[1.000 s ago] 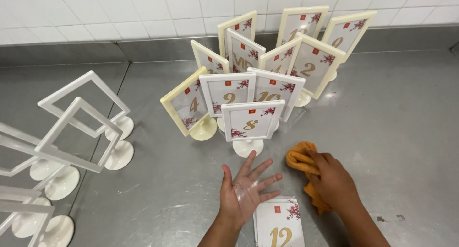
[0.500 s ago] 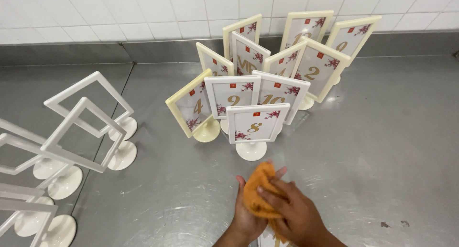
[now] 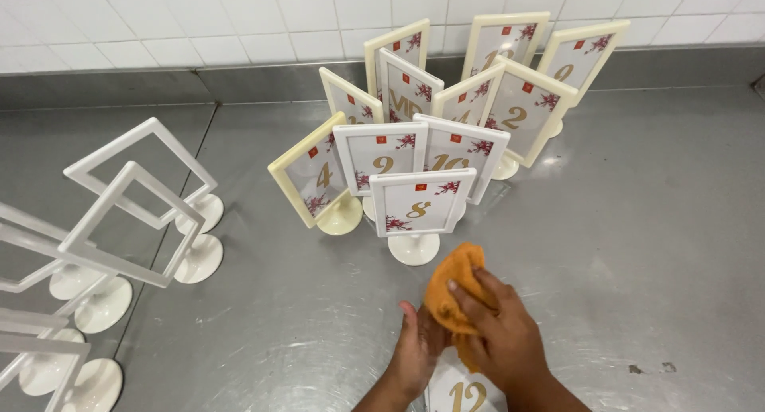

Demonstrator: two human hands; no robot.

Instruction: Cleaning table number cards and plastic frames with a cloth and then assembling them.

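A soft, nubby orange cloth [image 3: 454,288] sits bunched at about 6 o'clock in the view, pressed between two hands over a flat white number card [image 3: 466,392] with a gold numeral and a red floral corner. The right hand [image 3: 498,336] lies on top, fingers curled down over the cloth and gripping it, thumb side toward the left hand. The left hand [image 3: 416,350] comes up from below with its palm turned toward the cloth, fingers partly open and touching the cloth's near side; whether it also holds the card cannot be told. The card lies under both hands, its lower part cut off by the frame's bottom edge.

The surface is a brushed stainless-steel counter [image 3: 637,245], dull grey with swirled wipe marks. At 12 o'clock stands a cluster of ten filled table-number stands [image 3: 414,205]: rectangular frames on short stems with round disc feet, some cream, some white, each showing a glossy card. The nearest one is just beyond the cloth.

At 9 o'clock stand empty white stands [image 3: 131,197], open rectangular frames on round bases; at least five show, some cut off by the edge. A white tiled wall [image 3: 199,21] runs along the back.
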